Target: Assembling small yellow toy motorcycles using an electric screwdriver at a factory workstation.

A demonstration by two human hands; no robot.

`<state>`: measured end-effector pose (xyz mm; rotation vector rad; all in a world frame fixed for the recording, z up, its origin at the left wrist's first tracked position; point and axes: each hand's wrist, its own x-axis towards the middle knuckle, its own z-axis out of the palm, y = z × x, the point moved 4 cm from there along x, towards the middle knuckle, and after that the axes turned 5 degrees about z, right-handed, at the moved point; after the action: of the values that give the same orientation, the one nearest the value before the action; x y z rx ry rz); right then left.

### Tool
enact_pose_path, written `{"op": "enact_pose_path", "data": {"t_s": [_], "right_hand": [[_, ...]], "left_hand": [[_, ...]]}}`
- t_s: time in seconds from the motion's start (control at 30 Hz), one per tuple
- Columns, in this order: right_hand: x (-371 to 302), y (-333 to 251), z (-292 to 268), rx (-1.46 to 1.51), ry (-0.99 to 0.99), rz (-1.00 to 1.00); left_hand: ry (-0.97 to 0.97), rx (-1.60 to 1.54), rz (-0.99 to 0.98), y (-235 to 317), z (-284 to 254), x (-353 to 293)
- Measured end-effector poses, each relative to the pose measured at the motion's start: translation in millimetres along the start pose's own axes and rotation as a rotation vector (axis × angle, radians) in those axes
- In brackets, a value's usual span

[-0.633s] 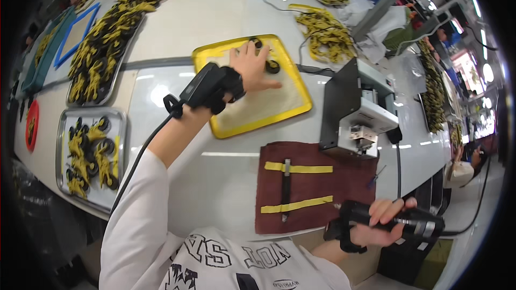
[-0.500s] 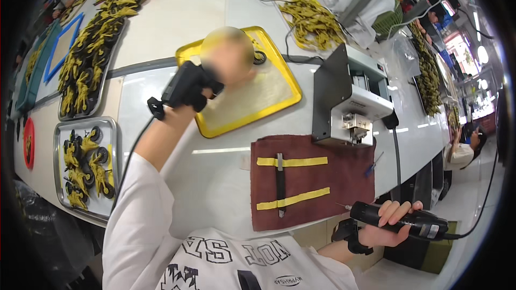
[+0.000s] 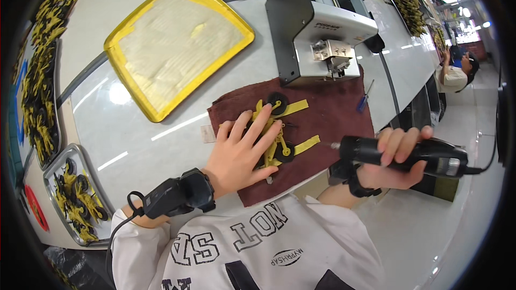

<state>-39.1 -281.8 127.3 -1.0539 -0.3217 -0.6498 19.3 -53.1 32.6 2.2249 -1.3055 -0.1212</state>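
On the maroon cloth [image 3: 344, 110] lies a small yellow toy motorcycle [image 3: 278, 142] with black wheels, on its side across two yellow strips. My left hand [image 3: 240, 150] rests over it with fingers spread, covering much of its left part. My right hand [image 3: 395, 156] wraps round a black corded electric screwdriver [image 3: 365, 151]. The driver's thin bit points left toward the motorcycle and stays apart from it. The dark bar seen earlier across the strips is mostly hidden beneath the hand and toy.
A yellow-rimmed tray [image 3: 145, 96] lies beyond my left hand. Behind the cloth stands a grey-and-white bench machine [image 3: 336, 48]. A small blue-handled screwdriver [image 3: 363, 102] is at the cloth's right edge. Metal trays [image 3: 105, 204] of yellow motorcycles are at left. A person [image 3: 457, 72] is far right.
My left hand has come from the yellow tray to the cloth, where the toy motorcycle now lies. My right hand has risen slightly with the electric screwdriver. The view has shifted.
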Motion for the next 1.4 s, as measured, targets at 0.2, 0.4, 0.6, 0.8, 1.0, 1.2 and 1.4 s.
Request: {"op": "enact_pose_path", "data": {"t_s": [0.2,0.4,0.6,0.8,1.0,1.2,1.4], "right_hand": [[78.4,-19.7,30.7,-0.306,0.023,-0.164],[105.4,37.5,33.9,-0.429,0.013,-0.083],[98.2,39.8,33.7,-0.394,0.088,0.042],[55.3,28.2,36.1,-0.313,0.020,0.083],[94.3,19.1,46.5,-0.418,0.031,-0.134],[113.3,47.5,44.8,-0.434,0.104,-0.036],[83.2,46.7,40.7,-0.424,0.097,0.117]], "left_hand": [[-0.006,0.018,0.012,-0.9,2.9,-6.3],[0.007,0.035,0.021,-3.5,6.5,-7.9],[0.027,0.001,0.019,-5.0,4.6,-8.6],[0.133,-0.103,-0.034,-9.8,1.5,-7.1],[0.118,-0.092,-0.069,-9.3,3.3,-8.4],[0.113,-0.076,-0.050,-9.3,3.8,-9.5],[0.128,-0.069,-0.050,-9.4,2.5,-10.6]]}}
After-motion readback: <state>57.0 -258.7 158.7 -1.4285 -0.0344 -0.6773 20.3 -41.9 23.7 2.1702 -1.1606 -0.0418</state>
